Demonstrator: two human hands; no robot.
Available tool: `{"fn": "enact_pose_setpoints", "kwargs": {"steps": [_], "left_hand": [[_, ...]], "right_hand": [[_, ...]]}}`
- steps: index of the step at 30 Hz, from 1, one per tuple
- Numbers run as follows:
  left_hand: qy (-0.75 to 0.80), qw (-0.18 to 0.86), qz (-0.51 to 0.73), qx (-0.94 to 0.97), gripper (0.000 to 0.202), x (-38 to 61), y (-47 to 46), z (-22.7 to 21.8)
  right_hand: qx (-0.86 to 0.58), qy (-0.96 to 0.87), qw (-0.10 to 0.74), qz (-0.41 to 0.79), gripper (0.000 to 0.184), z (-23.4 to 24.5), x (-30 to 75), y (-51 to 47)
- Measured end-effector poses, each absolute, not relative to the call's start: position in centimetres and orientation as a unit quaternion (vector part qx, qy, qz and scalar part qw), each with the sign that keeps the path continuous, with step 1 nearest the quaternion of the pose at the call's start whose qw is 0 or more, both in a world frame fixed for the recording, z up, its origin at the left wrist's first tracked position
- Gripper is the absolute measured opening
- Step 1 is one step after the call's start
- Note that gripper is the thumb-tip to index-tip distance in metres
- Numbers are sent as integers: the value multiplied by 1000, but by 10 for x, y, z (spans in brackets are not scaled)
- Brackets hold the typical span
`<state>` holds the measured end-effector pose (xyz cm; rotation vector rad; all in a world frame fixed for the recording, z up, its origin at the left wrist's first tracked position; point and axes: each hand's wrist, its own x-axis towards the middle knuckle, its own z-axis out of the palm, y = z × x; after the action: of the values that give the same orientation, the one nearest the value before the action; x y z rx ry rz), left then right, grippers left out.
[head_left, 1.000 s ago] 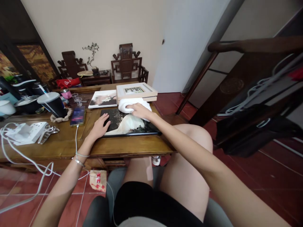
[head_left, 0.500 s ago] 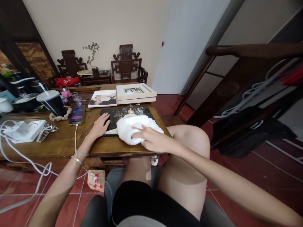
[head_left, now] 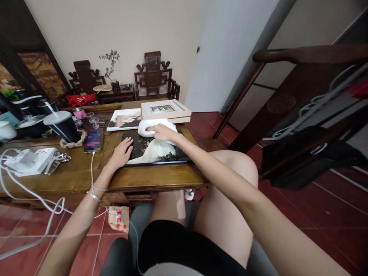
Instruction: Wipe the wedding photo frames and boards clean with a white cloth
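Observation:
A dark glossy photo panel (head_left: 161, 153) with a white-dressed figure lies flat near the front of the wooden table (head_left: 71, 172). My left hand (head_left: 122, 152) rests flat on the panel's left edge, fingers spread. My right hand (head_left: 162, 132) presses a white cloth (head_left: 146, 127) onto the far end of the panel, fingers closed over it.
Beyond the panel lie a stacked white picture frame (head_left: 165, 110) and another photo print (head_left: 125, 119). To the left are a phone (head_left: 93, 140) on a cable, a lidded cup with a straw (head_left: 63, 125), a white power strip (head_left: 28, 160) and keys. A stair rail (head_left: 301, 55) rises on the right.
My right hand drew the cloth from the panel's far end down to its near edge, then pushed it back up to the far end. The left hand stayed put.

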<state>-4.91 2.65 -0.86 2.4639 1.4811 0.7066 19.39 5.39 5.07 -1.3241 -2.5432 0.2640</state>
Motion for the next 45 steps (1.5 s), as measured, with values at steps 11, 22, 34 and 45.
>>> {"fn": "enact_pose_setpoints", "kwargs": {"steps": [11, 22, 34, 45], "left_hand": [[516, 99, 237, 817, 51, -45, 24, -10], [498, 86, 241, 828, 47, -48, 24, -8], [496, 97, 248, 826, 47, -47, 26, -9], [502, 100, 250, 822, 47, -48, 28, -12]], "right_hand": [[-352, -924, 111, 96, 55, 48, 197, -94], [-422, -890, 132, 115, 55, 69, 177, 42], [-392, -911, 118, 57, 52, 32, 172, -36], [-402, -901, 128, 103, 51, 59, 189, -55]]}}
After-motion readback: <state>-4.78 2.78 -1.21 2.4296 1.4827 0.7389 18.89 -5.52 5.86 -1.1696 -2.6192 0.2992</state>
